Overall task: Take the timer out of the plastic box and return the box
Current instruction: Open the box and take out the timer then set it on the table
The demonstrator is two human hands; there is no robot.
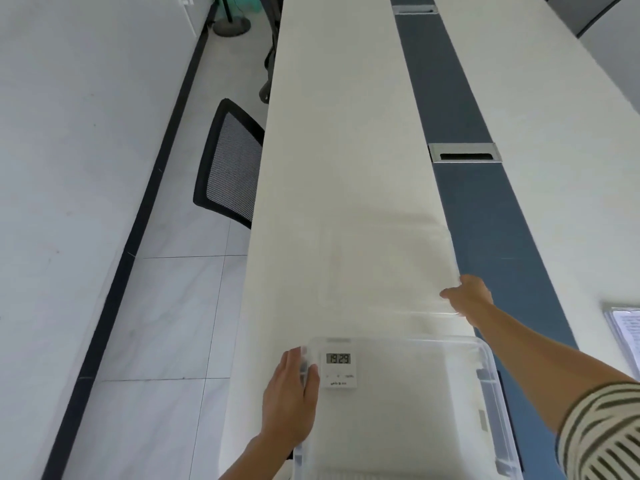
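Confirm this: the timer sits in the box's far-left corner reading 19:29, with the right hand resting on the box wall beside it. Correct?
Not quite. In the head view it is the left hand that rests on the box wall beside the timer. The right hand is farther out on the table, on a clear lid. The rest stands.

Clear box [485, 393] on white counter [339, 168], timer [339, 368] inside reading 19:29. Left hand [289, 407] on box's left wall. Right hand [467, 294] grips clear lid [388, 271] beyond box.
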